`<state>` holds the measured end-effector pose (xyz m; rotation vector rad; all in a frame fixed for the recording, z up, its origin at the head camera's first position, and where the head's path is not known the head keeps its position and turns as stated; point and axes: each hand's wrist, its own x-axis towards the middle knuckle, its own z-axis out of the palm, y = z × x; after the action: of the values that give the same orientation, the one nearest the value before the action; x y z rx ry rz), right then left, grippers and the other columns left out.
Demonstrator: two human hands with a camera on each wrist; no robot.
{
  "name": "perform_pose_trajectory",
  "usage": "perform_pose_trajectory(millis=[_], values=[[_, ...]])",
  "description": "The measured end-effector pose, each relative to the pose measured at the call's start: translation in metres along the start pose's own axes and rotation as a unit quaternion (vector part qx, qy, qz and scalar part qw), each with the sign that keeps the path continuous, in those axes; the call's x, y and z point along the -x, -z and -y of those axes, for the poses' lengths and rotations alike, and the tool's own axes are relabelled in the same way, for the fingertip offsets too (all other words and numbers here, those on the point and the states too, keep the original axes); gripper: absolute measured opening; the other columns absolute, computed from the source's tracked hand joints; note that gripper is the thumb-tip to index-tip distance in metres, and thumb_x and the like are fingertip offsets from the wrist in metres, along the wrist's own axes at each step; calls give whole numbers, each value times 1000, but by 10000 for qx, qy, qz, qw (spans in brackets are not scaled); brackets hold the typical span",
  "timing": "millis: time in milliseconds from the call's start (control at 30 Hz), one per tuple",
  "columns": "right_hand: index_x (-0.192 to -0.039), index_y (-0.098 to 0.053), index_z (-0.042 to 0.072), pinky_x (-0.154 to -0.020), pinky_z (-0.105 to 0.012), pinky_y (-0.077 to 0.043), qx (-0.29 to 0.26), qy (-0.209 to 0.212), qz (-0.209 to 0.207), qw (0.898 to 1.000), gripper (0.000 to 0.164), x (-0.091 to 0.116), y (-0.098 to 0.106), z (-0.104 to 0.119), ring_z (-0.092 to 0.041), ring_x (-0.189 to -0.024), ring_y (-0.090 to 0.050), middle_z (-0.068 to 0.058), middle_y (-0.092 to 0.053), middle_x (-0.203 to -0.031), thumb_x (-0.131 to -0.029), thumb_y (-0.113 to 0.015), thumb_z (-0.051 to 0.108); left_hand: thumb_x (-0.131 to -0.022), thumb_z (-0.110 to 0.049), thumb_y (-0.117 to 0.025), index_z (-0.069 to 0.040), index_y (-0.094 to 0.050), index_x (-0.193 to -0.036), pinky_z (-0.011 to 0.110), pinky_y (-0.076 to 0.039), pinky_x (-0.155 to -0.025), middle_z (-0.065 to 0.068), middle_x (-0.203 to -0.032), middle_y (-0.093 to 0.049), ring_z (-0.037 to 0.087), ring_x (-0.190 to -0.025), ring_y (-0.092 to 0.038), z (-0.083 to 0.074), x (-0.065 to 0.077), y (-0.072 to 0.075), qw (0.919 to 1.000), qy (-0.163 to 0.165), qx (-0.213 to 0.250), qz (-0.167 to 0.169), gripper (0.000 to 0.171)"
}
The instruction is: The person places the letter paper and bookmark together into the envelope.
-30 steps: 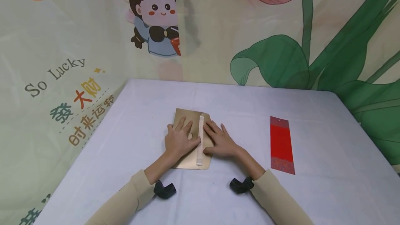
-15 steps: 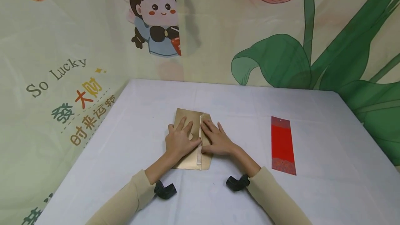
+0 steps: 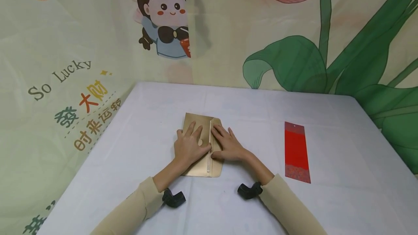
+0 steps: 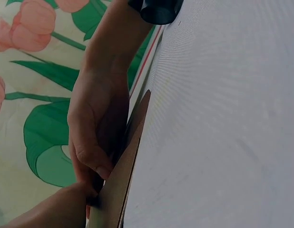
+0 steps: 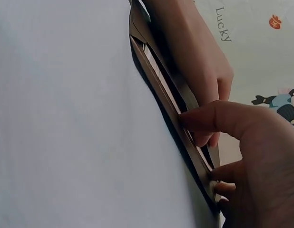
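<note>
A gold paper envelope lies flat near the middle of the white table. Its long right flap is folded over, with a thin pale strip along the flap's edge. My left hand presses flat on the envelope's left part, fingers straight. My right hand presses flat on the flap beside it, fingertips at the strip. In the left wrist view the right hand rests on the envelope's edge. In the right wrist view my right hand's thumb lies on the flap, with the left hand beyond.
A long red card lies on the table to the right of the envelope. Printed fabric walls with cartoon and tulip patterns close in the table's left and far sides. Black wrist mounts sit at both cuffs.
The flap has come down flatter, so its pale strip looks narrower. My right hand has slid slightly left toward the strip. The left hand has stayed in place.
</note>
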<state>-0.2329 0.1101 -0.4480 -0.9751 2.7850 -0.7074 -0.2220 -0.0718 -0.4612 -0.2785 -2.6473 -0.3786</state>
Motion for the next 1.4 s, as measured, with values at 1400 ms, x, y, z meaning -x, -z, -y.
perform_pose_trajectory(millis=[1400], values=[[-140,-32,15,-104,-57,-1,329,264,-991,9942,81,8,-16,-4,-30,-136,-12,-13,-19,-147,-75,-58,56,-59,-65,-55,-26,-42,-135,38,-43,-49,4,-144,-30,40,-92,-43,-4,-2,1,9956,503,83,786,87]])
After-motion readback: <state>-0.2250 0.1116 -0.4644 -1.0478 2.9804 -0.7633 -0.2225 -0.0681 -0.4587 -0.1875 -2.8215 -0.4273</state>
